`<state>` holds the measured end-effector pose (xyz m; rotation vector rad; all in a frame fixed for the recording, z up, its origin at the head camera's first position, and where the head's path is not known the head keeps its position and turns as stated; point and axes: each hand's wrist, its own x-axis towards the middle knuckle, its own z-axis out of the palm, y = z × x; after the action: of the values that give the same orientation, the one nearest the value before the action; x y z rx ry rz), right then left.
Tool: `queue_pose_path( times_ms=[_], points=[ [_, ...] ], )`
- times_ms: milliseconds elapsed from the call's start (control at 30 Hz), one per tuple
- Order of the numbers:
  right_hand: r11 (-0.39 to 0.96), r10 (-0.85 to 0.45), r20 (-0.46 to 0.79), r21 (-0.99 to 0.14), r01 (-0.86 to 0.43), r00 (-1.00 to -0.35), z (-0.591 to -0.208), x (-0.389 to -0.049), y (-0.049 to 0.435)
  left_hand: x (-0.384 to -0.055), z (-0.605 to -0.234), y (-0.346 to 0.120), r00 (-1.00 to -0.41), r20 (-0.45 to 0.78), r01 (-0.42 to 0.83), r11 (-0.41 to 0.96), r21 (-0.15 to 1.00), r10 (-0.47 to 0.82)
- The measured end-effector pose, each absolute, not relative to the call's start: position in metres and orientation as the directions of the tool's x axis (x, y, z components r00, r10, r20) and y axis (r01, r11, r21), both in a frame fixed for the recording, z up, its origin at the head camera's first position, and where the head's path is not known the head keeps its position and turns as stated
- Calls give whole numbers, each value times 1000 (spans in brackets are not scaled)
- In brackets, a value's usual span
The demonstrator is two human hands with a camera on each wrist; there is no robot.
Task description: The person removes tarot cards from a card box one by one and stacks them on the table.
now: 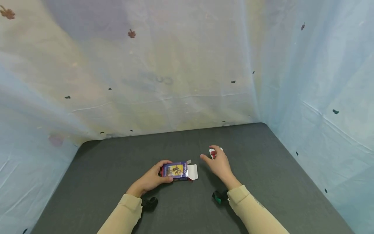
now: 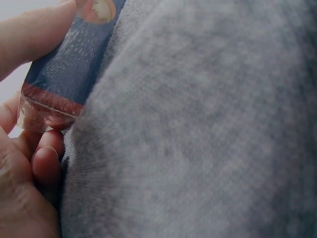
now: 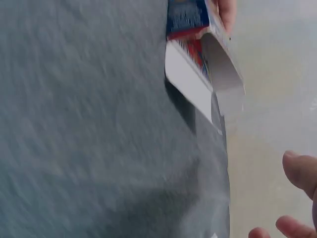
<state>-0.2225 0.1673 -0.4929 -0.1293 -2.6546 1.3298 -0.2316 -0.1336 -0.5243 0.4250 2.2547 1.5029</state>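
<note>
A blue card box [image 1: 175,170] lies on the dark grey table [image 1: 263,182] with its white end flap [image 1: 193,171] open toward the right. My left hand [image 1: 164,170] grips the box's left end, thumb on the far edge and fingers on the near edge. In the left wrist view the thumb and curled fingers [image 2: 45,159] hold the blue box [image 2: 67,74]. My right hand [image 1: 215,155] is just right of the box, thumb stretched toward it, fingers over a small red and white stack of cards [image 1: 216,151]. In the right wrist view the fingertips [image 3: 301,172] are spread and hold nothing, with the open flap [image 3: 224,67] ahead.
Pale translucent sheeting [image 1: 175,81] walls the table at the back, left and right. A black wrist camera [image 1: 150,203] and a green and black one [image 1: 219,196] sit on the beige sleeves. Bare grey surface lies all around the hands.
</note>
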Motion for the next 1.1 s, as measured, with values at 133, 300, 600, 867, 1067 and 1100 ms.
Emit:
queue_pose_path(
  times_ms=[133, 300, 600, 867, 1067, 1100],
  points=[
    [541, 105, 111, -840, -37, -988, -495, -217, 161, -232, -525, -134, -878, -157, 31, 381, 924, 453],
    [489, 36, 90, -870, -61, -995, -496, -212, 153, -232, -525, -135, -878, -163, 27, 385, 923, 451],
    [459, -66, 106, -880, -124, -992, -502, -206, 138, -232, -523, -135, -867, -168, 37, 397, 917, 468],
    [472, -103, 34, -878, -79, -994, -507, -206, 130, -232, -523, -135, -863, -167, 37, 389, 921, 476],
    [468, -135, -1, -882, -63, -991, -508, -204, 128, -233, -526, -135, -859, -159, 43, 378, 925, 486],
    [460, -142, -7, -886, -59, -990, -509, -205, 128, -234, -526, -135, -859, -159, 42, 377, 925, 487]
  ],
)
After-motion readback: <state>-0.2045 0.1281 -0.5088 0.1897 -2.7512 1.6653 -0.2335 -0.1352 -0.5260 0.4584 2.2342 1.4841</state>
